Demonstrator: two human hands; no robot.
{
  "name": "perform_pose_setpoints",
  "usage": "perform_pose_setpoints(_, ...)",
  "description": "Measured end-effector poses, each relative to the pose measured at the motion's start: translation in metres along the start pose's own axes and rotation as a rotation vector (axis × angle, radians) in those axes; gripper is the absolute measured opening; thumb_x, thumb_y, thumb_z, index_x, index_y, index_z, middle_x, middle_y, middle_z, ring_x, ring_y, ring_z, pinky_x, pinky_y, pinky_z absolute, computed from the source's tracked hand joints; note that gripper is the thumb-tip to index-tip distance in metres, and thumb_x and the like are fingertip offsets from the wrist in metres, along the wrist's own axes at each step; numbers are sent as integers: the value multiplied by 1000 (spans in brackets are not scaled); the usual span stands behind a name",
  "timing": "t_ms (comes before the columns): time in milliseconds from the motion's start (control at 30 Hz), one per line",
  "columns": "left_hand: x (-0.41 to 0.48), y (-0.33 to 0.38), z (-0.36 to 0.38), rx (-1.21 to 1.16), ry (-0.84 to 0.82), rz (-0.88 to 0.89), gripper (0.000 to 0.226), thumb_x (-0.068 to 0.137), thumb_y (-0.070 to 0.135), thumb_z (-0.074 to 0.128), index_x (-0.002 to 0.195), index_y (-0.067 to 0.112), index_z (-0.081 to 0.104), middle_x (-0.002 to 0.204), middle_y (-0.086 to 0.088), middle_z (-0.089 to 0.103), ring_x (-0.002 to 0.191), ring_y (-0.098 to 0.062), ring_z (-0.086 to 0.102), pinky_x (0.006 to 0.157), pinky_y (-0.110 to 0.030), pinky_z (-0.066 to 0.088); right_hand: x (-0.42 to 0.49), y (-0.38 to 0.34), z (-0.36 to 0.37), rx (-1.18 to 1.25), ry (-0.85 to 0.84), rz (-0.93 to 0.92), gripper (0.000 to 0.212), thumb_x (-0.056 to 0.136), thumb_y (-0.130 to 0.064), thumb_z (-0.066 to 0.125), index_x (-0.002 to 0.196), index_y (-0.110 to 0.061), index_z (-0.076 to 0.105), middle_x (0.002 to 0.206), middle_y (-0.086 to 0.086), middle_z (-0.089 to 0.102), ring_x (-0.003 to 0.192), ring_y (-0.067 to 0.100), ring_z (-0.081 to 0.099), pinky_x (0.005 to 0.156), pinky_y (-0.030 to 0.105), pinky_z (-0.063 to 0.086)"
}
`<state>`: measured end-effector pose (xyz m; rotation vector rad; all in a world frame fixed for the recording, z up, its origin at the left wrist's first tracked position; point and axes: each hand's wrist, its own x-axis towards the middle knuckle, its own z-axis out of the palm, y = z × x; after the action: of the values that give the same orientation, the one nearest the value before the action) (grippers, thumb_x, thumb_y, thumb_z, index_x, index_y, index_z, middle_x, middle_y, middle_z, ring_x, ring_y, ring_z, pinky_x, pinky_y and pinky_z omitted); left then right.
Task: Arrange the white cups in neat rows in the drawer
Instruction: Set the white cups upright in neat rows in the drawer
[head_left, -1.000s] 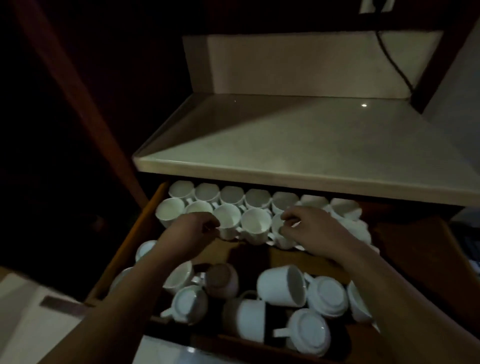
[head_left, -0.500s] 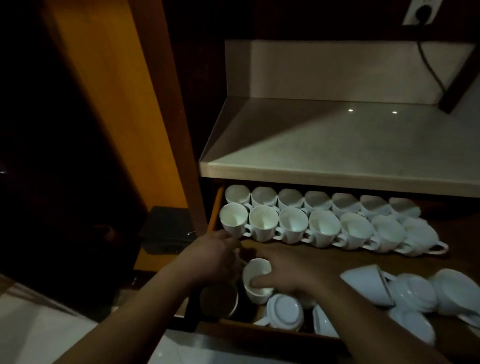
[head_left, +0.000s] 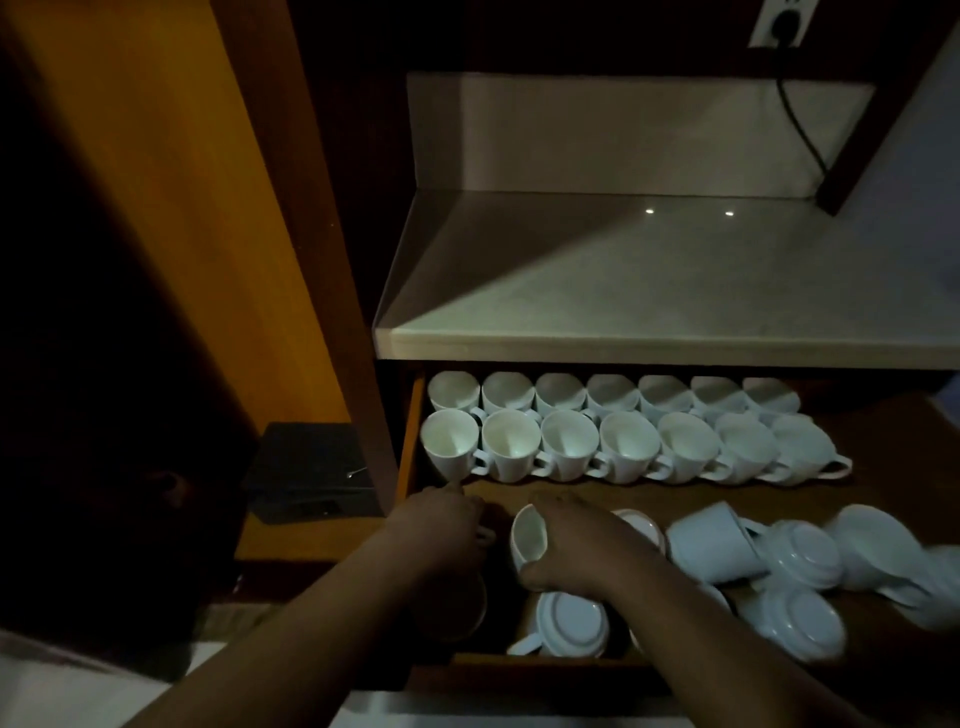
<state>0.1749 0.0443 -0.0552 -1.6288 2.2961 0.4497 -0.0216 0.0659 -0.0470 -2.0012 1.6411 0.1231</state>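
Head view, dim room, my right hand (head_left: 576, 551) grasping a white cup (head_left: 529, 538) in the wooden drawer (head_left: 410, 431), left hand (head_left: 441, 530) grip I cannot tell, neat cup rows (head_left: 628, 447) behind, pale countertop (head_left: 649, 280) above, wall socket (head_left: 784, 21).

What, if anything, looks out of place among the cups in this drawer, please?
The two back rows stand upright and tidy, but the loose cups at the front right of the drawer are jumbled, upside down or on their sides. The right hand grips one tilted cup.
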Motion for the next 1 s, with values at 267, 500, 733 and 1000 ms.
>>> perform_pose_setpoints(267,7,9,-6,-88,-57,-22,41,97,48,53,129,23,59,126,-10,61,114,-28,58,93,-37,45,-1,22,-17,66,15,147,105,62,-52,73,154,-31,27,143,3,54,122,25,58,96,43,54)
perform_pose_setpoints(500,24,13,3,-41,-109,-110,40,91,51,57,112,18,67,111,-6,69,100,-25,65,87,-40,54,-3,23,-22,34,9,147,105,80,-49,75,162,-25,12,158,13,39,130,30,55,98,39,51)
perform_pose_setpoints(733,26,14,5,-66,7,-92,41,87,54,65,100,15,69,101,-6,70,93,-25,67,79,-38,56,-4,28,-21,27,46,113,106,77,-54,75,161,-28,15,153,14,41,132,32,52,101,40,49)
perform_pose_setpoints(1000,-10,6,-28,-715,330,-80,15,89,40,69,97,30,78,88,7,75,81,-10,69,70,-31,54,4,17,-24,239,324,-30,62,88,-59,65,139,-25,57,141,-1,53,132,19,48,103,33,42)
